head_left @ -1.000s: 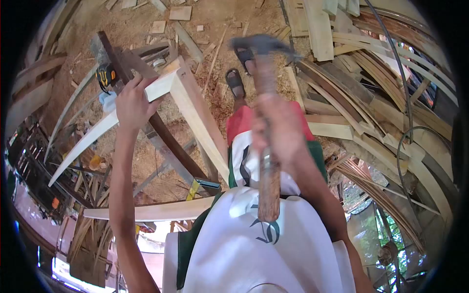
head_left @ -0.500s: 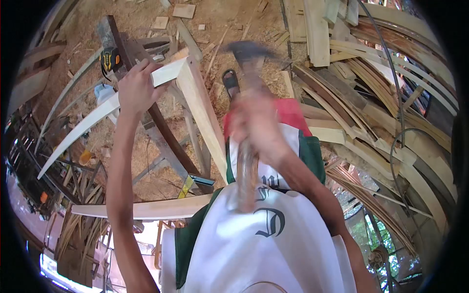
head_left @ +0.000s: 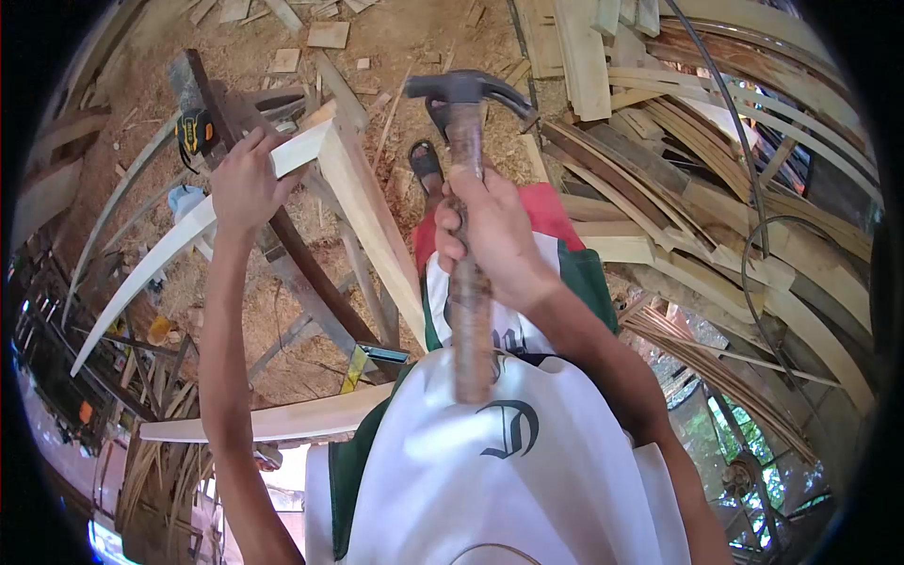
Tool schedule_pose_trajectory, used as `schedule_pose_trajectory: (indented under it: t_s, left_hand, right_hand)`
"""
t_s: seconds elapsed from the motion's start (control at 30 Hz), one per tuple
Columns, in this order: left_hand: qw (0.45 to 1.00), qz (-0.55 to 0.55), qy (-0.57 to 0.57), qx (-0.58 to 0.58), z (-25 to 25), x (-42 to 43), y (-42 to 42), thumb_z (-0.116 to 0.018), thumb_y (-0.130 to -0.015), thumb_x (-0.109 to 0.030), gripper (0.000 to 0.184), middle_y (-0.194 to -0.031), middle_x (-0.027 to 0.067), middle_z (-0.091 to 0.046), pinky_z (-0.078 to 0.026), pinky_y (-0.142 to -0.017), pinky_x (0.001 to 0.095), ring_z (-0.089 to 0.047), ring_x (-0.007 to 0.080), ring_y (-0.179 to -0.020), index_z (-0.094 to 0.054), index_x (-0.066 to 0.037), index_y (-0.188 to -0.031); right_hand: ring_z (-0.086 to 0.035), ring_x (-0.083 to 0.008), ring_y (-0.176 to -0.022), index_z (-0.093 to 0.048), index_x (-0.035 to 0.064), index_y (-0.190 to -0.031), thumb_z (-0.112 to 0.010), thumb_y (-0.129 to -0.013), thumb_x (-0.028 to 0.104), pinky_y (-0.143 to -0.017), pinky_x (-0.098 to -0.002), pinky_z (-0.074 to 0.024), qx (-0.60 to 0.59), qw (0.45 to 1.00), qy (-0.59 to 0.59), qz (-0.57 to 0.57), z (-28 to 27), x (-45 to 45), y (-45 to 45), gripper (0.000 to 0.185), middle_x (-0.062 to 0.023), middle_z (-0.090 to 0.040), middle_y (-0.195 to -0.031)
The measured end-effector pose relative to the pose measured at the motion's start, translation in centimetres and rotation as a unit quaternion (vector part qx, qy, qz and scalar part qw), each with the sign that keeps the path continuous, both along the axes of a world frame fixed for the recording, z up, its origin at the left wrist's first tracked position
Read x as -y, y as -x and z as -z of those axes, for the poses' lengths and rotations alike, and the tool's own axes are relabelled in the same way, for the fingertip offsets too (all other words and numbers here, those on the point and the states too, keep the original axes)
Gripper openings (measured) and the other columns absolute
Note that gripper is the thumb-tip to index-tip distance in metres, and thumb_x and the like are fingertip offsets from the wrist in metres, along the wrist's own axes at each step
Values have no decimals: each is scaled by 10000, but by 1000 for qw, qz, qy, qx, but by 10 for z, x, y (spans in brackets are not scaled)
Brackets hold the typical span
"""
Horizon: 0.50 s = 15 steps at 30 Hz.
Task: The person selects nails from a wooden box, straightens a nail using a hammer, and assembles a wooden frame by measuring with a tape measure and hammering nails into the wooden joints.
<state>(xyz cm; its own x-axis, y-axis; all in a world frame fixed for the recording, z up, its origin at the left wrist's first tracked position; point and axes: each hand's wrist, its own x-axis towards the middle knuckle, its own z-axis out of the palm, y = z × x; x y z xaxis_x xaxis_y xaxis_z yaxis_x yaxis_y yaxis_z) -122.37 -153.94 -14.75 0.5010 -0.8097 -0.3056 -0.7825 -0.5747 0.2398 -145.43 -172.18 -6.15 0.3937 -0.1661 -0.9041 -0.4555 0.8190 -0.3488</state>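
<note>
My right hand [head_left: 499,231] is closed around the worn wooden handle of a claw hammer [head_left: 466,127]. Its dark head points away from me, above the sandalled feet. With its fingers bent over the top edge, my left hand [head_left: 247,184] grips a pale curved wooden piece [head_left: 141,268] close to its upper end. There the curved piece meets a straight pale board [head_left: 372,221] at a corner, and the board slopes down toward my lap. Beneath my left hand runs a dark wooden beam [head_left: 315,259]. A yellow and black tape measure [head_left: 195,132] sits on the beam's far part.
Stacks of curved wooden strips [head_left: 725,217] fill the right side, with a black cable [head_left: 744,122] hanging across them. Wood offcuts [head_left: 328,35] and shavings litter the ground. Near my left side are a yellow-marked metal tool [head_left: 356,367] and another pale curved piece [head_left: 264,424].
The hammer and right hand, blurred before, now show more sharply, with the hammer head slightly farther away and left. My left hand keeps its hold on the curved piece. The whole view has shifted slightly.
</note>
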Motion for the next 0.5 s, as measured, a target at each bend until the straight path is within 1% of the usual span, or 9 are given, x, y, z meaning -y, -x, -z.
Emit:
schedule_pose_trajectory:
  t_s: [0.03,0.07,0.1,0.17,0.27,0.33,0.4,0.47,0.5]
  left_hand:
    - [1000,1,4,3,-1,0,0,-780,-782,-356,423,-1005,69,-644,-564,-789,457,-681,315,-1006,-747,-144,-1147]
    - [1000,2,9,7,-2,1,0,-780,-783,-356,424,-1006,70,-647,-565,-791,456,-681,315,-1008,-747,-143,-1148]
    - [1000,0,14,11,0,2,-1,-780,-783,-356,424,-1006,70,-647,-565,-791,456,-681,315,-1008,-747,-143,-1148]
    - [997,15,64,50,4,-5,1,-782,-794,-368,420,-1033,71,-666,-568,-804,448,-685,309,-1018,-748,-139,-1144]
    - [999,0,44,-17,12,-8,-6,-779,-821,-422,443,-1123,62,-704,-567,-843,443,-696,321,-1049,-743,-127,-1149]
    - [989,-1,143,27,33,-20,-9,-797,-806,-444,456,-1152,54,-710,-571,-853,433,-705,318,-1038,-750,-125,-1130]
    - [989,-38,141,-22,22,-20,-7,-824,-777,-489,574,-1160,75,-691,-571,-848,434,-683,313,-1051,-702,-140,-1215]
    - [931,-112,347,11,1,-23,12,-800,-869,-430,595,-1106,90,-661,-561,-848,398,-682,264,-1002,-576,-91,-1303]
    - [927,-135,349,20,-6,-25,29,-800,-869,-430,595,-1106,90,-661,-561,-848,398,-682,264,-1002,-576,-91,-1303]
  right_hand:
    - [-490,-124,-474,-525,80,-978,-525,-1082,315,-444,-313,-462,-28,997,65,42,6,-12,-3,257,-12,-504,-710]
    - [-493,-127,-475,-516,88,-960,-533,-1076,310,-435,-330,-467,-11,997,68,-28,11,-26,-5,251,-11,-504,-703]
    - [-493,-127,-475,-516,88,-960,-533,-1076,310,-435,-330,-467,-8,997,72,-30,9,-19,-5,251,-11,-504,-703]
    - [-496,-132,-470,-511,89,-939,-542,-1069,308,-428,-338,-467,32,995,-57,-73,2,-9,-3,256,-11,-505,-690]
    - [-495,-121,-476,-498,106,-887,-539,-1061,293,-432,-327,-467,19,994,-30,-99,9,-10,5,259,-7,-507,-685]
    - [-484,-121,-476,-486,117,-867,-536,-1059,270,-429,-318,-450,38,993,-35,-110,7,8,4,250,-8,-504,-680]
    - [-461,-106,-469,-486,134,-910,-545,-1062,280,-421,-292,-422,13,994,0,-108,-11,8,12,220,11,-480,-668]
    - [-439,-94,-461,-479,141,-933,-550,-1066,288,-416,-276,-402,-10,989,71,-132,-25,13,16,210,26,-455,-661]
    - [-428,-88,-458,-476,144,-937,-553,-1067,289,-414,-272,-396,-14,985,98,-142,-28,18,22,209,32,-442,-658]
